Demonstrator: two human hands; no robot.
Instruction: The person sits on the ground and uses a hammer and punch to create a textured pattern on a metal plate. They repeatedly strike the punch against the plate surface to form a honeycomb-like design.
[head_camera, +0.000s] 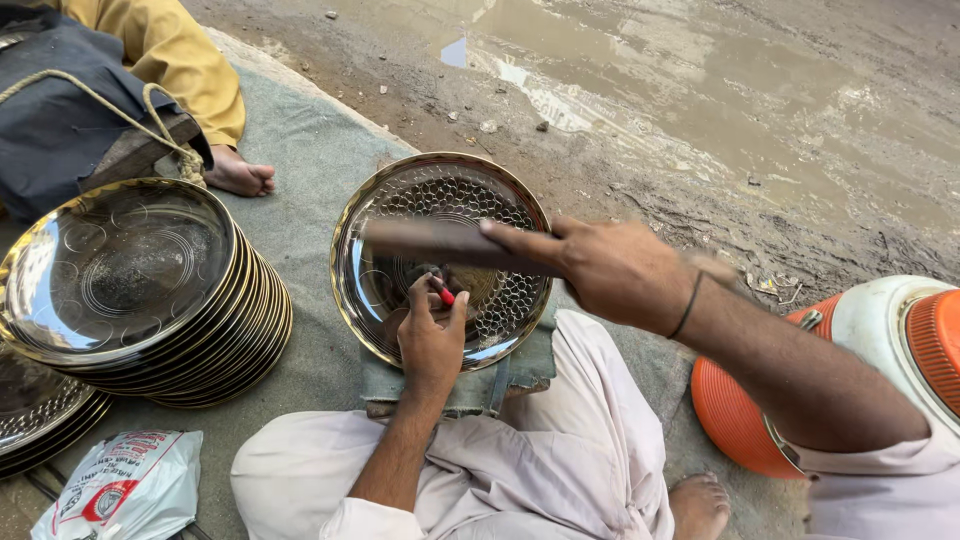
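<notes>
A round shiny metal plate (400, 200) with a gold rim and a punched honeycomb pattern rests on a folded cloth pad in front of me. My left hand (432, 335) pinches a small punch tool with a red grip (446, 296) upright against the plate's middle. My right hand (610, 268) is raised over the plate and grips a blurred flat hammer-like bar (430, 240) that stretches to the left above the punch.
A tall stack of similar plates (140, 290) sits at left, with more plates (40, 415) below it. Another person's yellow sleeve (190, 60) and bare foot (240, 175) are at top left. An orange-and-white water cooler (880, 340) stands at right. A plastic bag (125, 490) lies nearby. Muddy ground (700, 90) lies beyond.
</notes>
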